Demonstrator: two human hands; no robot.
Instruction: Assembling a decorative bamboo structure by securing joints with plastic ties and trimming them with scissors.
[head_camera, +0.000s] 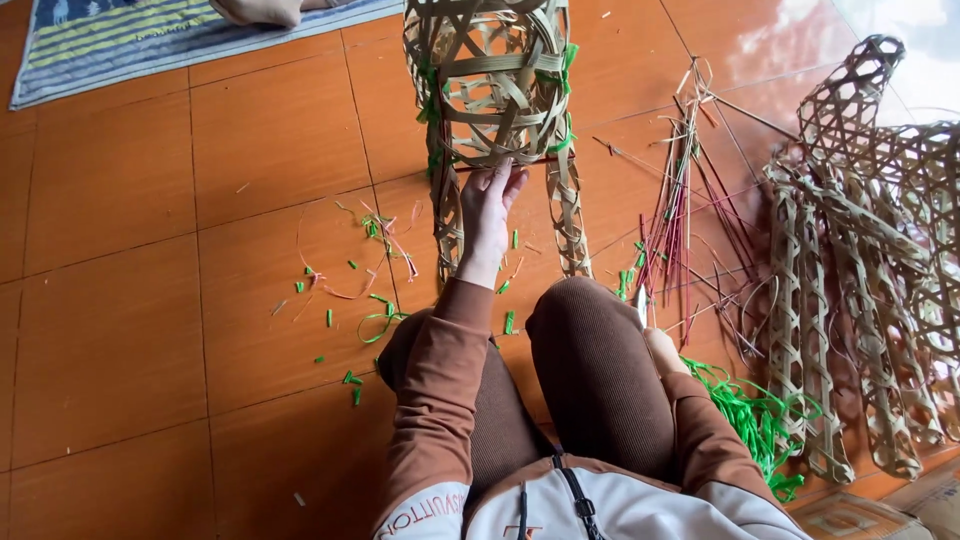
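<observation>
Centrally, a woven bamboo basket (492, 85) stands on the tiled floor (120, 300) ahead of the knees. Left hand (488, 215) pinches its lower rim. Right hand (662, 350) rests beside the knee, grip indiscernible. Green strips (755, 420) lie right.

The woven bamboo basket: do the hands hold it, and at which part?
The left hand grips the woven bamboo basket at its near lower rim. The right hand rests beside the knee; whether it holds anything cannot be told.

no packages, labels, signs, screens
</observation>
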